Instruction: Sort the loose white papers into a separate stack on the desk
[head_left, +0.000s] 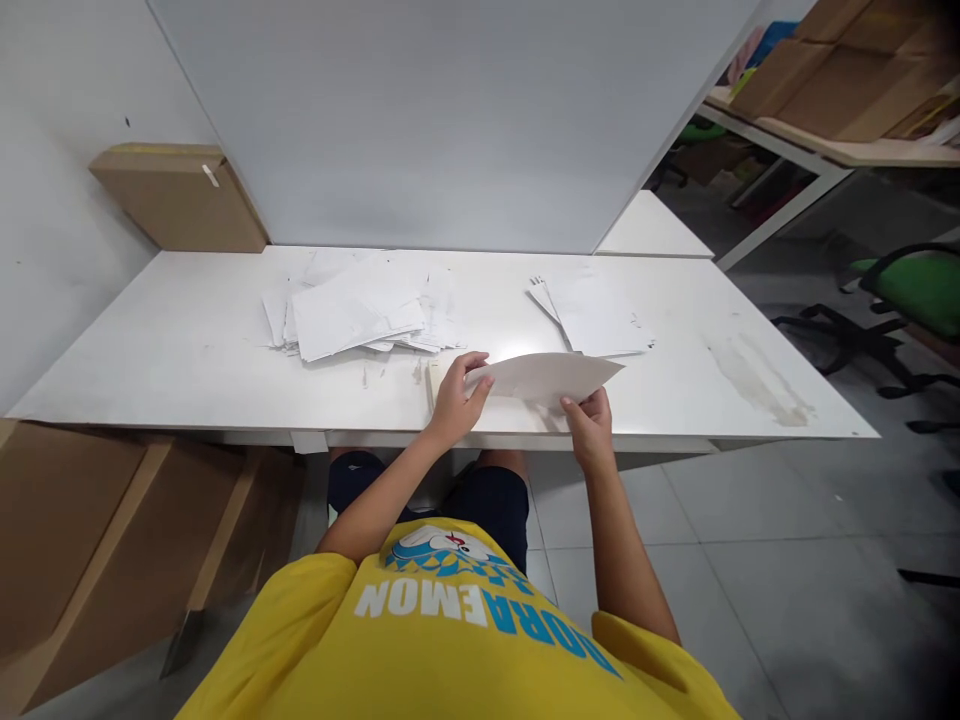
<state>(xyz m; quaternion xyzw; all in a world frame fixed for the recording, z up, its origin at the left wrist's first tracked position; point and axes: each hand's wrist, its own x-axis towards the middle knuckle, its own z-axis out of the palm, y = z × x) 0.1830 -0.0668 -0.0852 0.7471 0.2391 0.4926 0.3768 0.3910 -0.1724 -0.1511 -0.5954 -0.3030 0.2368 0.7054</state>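
A white sheet of paper (551, 375) is held a little above the front part of the desk, its upper edge bowed. My left hand (459, 400) pinches its left end between thumb and fingers. At the lower right edge my right hand (590, 425) grips it, thumb on the near side. Under my left hand a cream-coloured flat object (433, 382) shows only in part. Beyond my left hand lies an untidy pile of white papers (352, 315). Farther right, past the held sheet, rests a smaller stack of white papers (596, 315).
The white desk (187, 370) meets a tall white panel (450, 120) at the back. A closed cardboard box (180, 200) stands at the back left corner. Large cardboard pieces (135, 540) lean below the desk's left side. A green chair (919, 290) stands on the right.
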